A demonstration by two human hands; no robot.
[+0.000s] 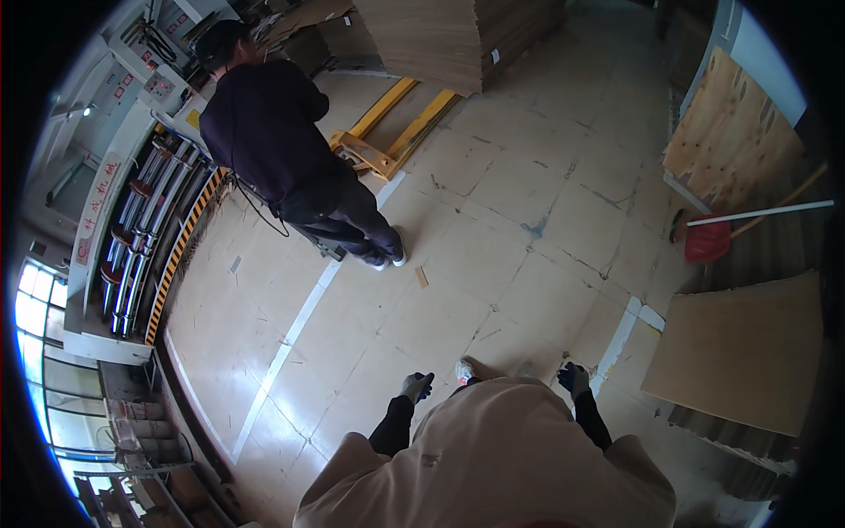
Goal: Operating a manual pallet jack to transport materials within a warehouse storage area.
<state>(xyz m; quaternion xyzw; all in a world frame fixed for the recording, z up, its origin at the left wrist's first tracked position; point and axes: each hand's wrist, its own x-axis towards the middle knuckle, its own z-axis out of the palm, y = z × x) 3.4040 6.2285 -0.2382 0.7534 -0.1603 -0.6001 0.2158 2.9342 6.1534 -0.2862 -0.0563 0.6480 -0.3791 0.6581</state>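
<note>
My left hand [417, 385], in a grey and dark glove, hangs over the floor to the left of my body. Its fingers are curled in, and no object shows in them. On the other side, my right hand [574, 378] wears a similar glove and is held low with bent fingers. Nothing can be seen in that hand either. Both hands are apart from any object. One of my shoes [465, 371] shows between them on the tiled floor [493, 238].
A person [273, 141] in dark clothes stands ahead left, beside a machine with metal rollers [141, 229]. Beyond are a yellow pallet truck [387, 132] and a tall cardboard stack [431, 40]. Cardboard sheets [739, 352], a red dustpan [708, 239] and a plywood board [731, 132] line the right.
</note>
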